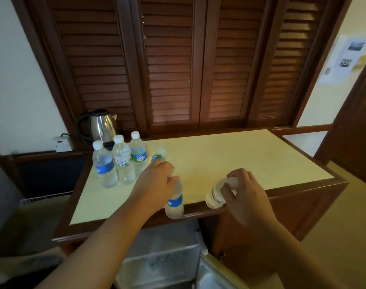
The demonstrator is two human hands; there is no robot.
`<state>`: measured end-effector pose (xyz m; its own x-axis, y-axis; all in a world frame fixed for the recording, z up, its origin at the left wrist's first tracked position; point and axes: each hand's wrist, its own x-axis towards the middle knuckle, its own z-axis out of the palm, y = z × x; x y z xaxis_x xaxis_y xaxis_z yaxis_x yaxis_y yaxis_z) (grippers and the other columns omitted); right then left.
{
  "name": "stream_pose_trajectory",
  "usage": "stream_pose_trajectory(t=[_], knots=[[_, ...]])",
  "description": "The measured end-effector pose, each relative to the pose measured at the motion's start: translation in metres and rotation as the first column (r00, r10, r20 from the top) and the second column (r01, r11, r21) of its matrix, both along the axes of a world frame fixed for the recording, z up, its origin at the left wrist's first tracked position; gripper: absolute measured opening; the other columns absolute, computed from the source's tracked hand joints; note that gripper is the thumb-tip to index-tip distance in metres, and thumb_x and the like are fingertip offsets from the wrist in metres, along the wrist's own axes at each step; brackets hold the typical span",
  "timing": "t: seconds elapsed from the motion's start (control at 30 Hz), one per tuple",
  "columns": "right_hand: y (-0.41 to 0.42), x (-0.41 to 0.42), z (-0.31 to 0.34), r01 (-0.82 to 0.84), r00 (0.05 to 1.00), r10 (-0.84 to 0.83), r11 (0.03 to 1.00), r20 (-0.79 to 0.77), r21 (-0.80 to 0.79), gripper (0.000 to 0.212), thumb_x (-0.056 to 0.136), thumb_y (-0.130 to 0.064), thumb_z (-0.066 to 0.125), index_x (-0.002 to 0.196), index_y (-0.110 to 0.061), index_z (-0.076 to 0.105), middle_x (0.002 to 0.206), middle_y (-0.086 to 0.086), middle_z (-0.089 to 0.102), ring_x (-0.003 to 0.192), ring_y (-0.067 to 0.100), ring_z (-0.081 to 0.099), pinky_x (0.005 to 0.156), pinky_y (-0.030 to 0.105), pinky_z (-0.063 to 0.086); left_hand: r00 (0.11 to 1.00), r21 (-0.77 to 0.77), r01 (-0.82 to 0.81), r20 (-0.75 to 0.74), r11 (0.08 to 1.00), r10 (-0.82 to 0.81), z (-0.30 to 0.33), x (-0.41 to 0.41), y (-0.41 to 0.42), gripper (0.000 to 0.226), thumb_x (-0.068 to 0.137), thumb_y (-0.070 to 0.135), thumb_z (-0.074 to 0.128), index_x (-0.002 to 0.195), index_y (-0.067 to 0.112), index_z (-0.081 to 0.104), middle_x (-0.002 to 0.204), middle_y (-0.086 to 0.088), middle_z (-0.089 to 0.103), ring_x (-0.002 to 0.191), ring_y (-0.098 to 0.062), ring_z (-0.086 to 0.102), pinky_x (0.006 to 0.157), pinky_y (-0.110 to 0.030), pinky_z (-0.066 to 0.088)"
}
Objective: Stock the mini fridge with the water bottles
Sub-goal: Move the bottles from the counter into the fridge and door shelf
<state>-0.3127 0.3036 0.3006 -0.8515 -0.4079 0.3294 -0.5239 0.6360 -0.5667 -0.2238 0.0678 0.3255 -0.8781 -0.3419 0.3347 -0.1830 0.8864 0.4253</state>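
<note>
The pale-yellow cabinet top with a dark wooden rim serves as the landmark. Over its front edge, the left hand curls its fingers around the neck of a clear plastic water bottle with a blue label, whose base hangs past the rim. Further along the same front edge, the right hand pinches the white cap of a clear plastic bottle with a white printed label (tilted, its base toward the camera). At the top's back left corner stands a cluster of upright clear water bottles with white caps, just before a stainless-steel electric kettle with a black handle. Below the front edge the open white mini fridge shows, blurred.
</note>
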Motion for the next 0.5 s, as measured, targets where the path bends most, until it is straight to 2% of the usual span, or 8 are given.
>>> stream_pose_trajectory(t=[0.17,0.27,0.37,0.5], knots=[[0.018,0.045,0.009,-0.179,0.983,0.176,0.980,0.046,0.082,0.016,0.091,-0.038,0.059,0.107,-0.034,0.055,0.099,-0.016,0.056,0.083,0.001,0.055,0.061,0.017,0.041,0.991,0.020,-0.117,-0.067,0.993,0.118,-0.017,0.087,0.026,0.033,0.095,0.044,0.063,0.125,0.027,0.064,0.102,0.012,0.052,0.081,-0.009,0.057,0.074,-0.027,0.050],[0.025,0.075,-0.007,-0.274,0.956,0.254,0.951,0.146,0.141,0.011,0.090,-0.037,0.062,0.099,-0.032,0.058,0.095,-0.016,0.058,0.082,0.002,0.055,0.065,0.020,0.044,0.982,0.037,-0.158,-0.097,0.987,0.161,-0.029,0.136,0.039,0.030,0.093,0.042,0.066,0.120,0.027,0.066,0.097,0.016,0.053,0.078,-0.003,0.056,0.070,-0.020,0.048],[0.032,0.107,-0.037,-0.384,0.902,0.338,0.913,0.269,0.139,0.007,0.092,-0.033,0.065,0.092,-0.032,0.058,0.089,-0.012,0.059,0.077,0.005,0.058,0.065,0.020,0.048,0.980,0.048,-0.194,-0.043,0.980,0.196,-0.050,0.180,0.052,0.026,0.093,0.041,0.066,0.118,0.034,0.062,0.098,0.018,0.052,0.081,0.002,0.056,0.069,-0.013,0.045],[0.037,0.143,-0.096,-0.494,0.834,0.435,0.863,0.339,0.110,0.018,0.092,-0.038,0.066,0.087,-0.042,0.049,0.085,-0.018,0.055,0.076,0.000,0.056,0.063,0.019,0.046,0.975,0.097,-0.222,0.032,0.970,0.220,-0.103,0.223,0.063,0.026,0.092,0.038,0.067,0.117,0.031,0.064,0.097,0.020,0.053,0.078,-0.001,0.060,0.064,-0.018,0.053]])
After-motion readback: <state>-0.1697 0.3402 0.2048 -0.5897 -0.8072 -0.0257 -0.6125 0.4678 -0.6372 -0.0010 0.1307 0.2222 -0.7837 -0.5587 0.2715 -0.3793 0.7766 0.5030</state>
